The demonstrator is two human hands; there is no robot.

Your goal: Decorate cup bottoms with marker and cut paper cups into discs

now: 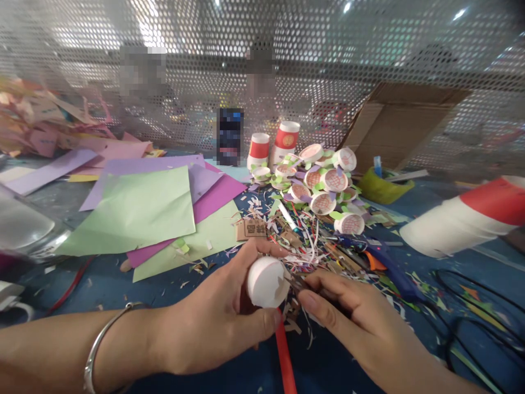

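My left hand [229, 301] is wrapped round the white bottom part of a paper cup [266, 282], its round face turned toward my right hand. A red strip [284, 350] hangs down below the cup, beside my left thumb. My right hand [348, 312] is closed on a small dark metal tool [298, 283] with a narrow tip. This tip meets the right edge of the cup; most of the tool is hidden by my fingers, so its exact kind does not show. Paper scraps [303, 251] lie just beyond both hands.
Coloured paper sheets [143, 202] lie left. Cut cup bottoms [324, 202] with green and purple bits are heaped beyond, near stacked red-white cups [285, 142]. A blue glue gun [396, 273] with black cable [455, 334], and a large cup stack [435, 232], lie right. A perforated screen [197, 115] stands behind.
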